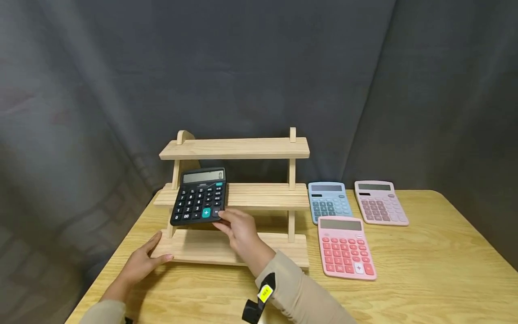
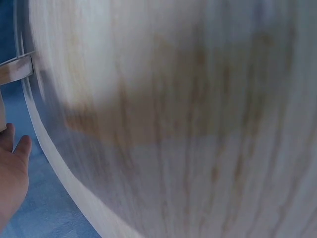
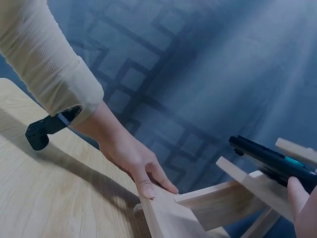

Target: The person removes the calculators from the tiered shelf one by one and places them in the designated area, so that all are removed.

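A black calculator [image 1: 200, 195] is pinched at its lower right corner by my right hand [image 1: 242, 231]. It tilts back in front of the middle tier of a three-tier wooden display shelf [image 1: 230, 247], its screen facing me. Whether it touches that tier I cannot tell. My left hand [image 1: 139, 265] grips the left end of the bottom tier. In the right wrist view, the left thumb [image 3: 146, 191] lies on the board's edge, and the black calculator [image 3: 272, 161] appears side-on. Wood grain fills most of the left wrist view.
Right of the shelf, a blue calculator [image 1: 329, 200], a pale pink calculator [image 1: 380, 202] and a brighter pink calculator [image 1: 346, 247] lie face up on the wooden table [image 1: 429, 270]. The brighter pink one is nearest me. A dark grey curtain [image 1: 251, 67] hangs behind.
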`<state>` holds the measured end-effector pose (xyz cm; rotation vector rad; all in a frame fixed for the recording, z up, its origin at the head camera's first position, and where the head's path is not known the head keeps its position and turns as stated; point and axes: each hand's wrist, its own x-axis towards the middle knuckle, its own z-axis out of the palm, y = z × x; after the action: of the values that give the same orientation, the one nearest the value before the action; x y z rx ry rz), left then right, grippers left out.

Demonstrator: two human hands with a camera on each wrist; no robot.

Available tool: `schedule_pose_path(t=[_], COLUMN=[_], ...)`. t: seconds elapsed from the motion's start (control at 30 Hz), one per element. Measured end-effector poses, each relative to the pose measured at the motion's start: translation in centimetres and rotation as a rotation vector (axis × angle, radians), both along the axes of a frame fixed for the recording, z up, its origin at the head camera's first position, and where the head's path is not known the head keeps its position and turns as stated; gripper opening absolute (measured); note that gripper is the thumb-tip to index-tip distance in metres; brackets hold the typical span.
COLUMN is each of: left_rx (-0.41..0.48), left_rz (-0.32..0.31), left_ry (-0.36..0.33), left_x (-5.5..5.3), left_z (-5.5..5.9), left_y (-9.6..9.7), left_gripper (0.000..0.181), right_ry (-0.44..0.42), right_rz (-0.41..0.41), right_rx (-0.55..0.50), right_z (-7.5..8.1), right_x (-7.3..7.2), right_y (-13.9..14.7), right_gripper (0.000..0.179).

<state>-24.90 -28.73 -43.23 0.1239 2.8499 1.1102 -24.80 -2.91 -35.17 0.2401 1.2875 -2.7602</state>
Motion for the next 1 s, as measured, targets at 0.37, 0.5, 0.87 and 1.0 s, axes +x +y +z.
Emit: schedule_pose_path(t=[0.37, 0.5, 0.87, 1.0], left_rx=[0.007, 0.010, 0.010, 0.017], left_rz=[-0.009, -0.015, -0.026, -0.025], left_ry=[0.031, 0.037, 0.017, 0.015], left_x=[0.3, 0.2, 0.2, 0.3], left_z=[0.2, 0.0, 0.0, 0.1], left_y=[0.0, 0.0, 0.2, 0.1], left_gripper=[0.092, 0.093, 0.093, 0.093], right_ry=[0.040, 0.062, 0.091, 0.085], right_rz=[0.039, 0.031, -0.043, -0.056], right_rx=[-0.022, -0.019, -0.038, -0.057], right_z=[1.2, 1.2, 1.3, 1.3], right_x=[2.4, 3.0, 4.6, 5.3], right_y=[3.2, 4.7, 7.9, 8.6], right_gripper=[0.028, 0.027, 0.029, 0.023])
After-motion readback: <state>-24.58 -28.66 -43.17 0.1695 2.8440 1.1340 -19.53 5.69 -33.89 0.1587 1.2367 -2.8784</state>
